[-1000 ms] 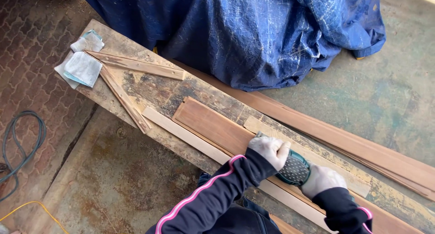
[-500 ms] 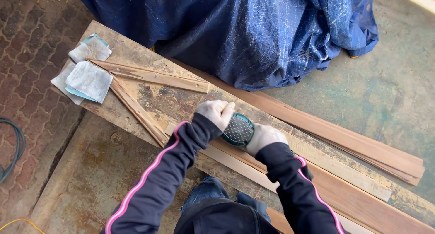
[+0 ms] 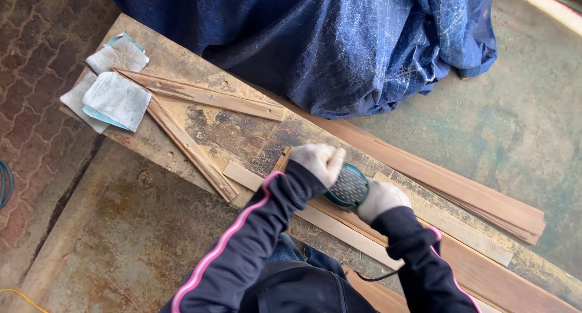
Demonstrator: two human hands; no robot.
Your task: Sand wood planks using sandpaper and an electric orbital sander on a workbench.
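Left hand (image 3: 318,161) and right hand (image 3: 381,199) clamp green sander (image 3: 347,187) between them, pressing it flat onto brown board (image 3: 485,276) beneath for control.

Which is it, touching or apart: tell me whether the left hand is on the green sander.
Touching. The head view shows the gloved left hand wrapped over the front of the green sander, no gap between them, while the right hand grips its rear on the reddish board.

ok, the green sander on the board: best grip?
Take the green sander by its rounded perforated top, coming from above, one hand on each end. Its domed body sits flat on the reddish board, so the top is the free face. The left hand and right hand flank it this way.
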